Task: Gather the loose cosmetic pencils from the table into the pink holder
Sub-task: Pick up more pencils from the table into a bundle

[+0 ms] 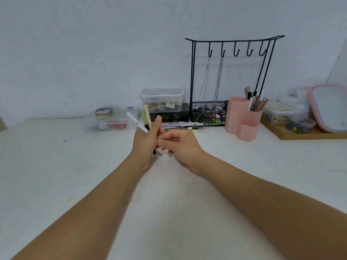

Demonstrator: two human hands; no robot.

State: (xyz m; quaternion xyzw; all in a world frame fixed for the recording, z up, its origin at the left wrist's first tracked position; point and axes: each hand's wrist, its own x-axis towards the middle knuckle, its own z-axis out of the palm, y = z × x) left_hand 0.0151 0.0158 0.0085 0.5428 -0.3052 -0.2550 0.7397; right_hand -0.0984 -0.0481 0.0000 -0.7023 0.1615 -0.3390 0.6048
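In progress: my left hand (145,141) grasps several cosmetic pencils (138,123), right hand (180,142) pinches one; pink holder (242,117) part-filled, loose pencils (180,125) remain on surface (93,175).

— Where can your hands pass?

— The near half of the table (56,184) lies bare in front of you, wide on both sides of your arms.

— And toward the pink holder (242,119)?

— A strip of bare table runs from your right hand (180,145) to its front. Its tallest cell shows an open mouth; the middle cell is crowded with upright pencils (257,102).

— What blocks you behind?

— Loose pencils (180,125) lie in a row just beyond your fingers. Behind them stand a clear lidded box (161,99) and a black wire rack (231,79) with chains hanging from its hooks. To the right of the holder, a wooden tray (293,134) stands close by.
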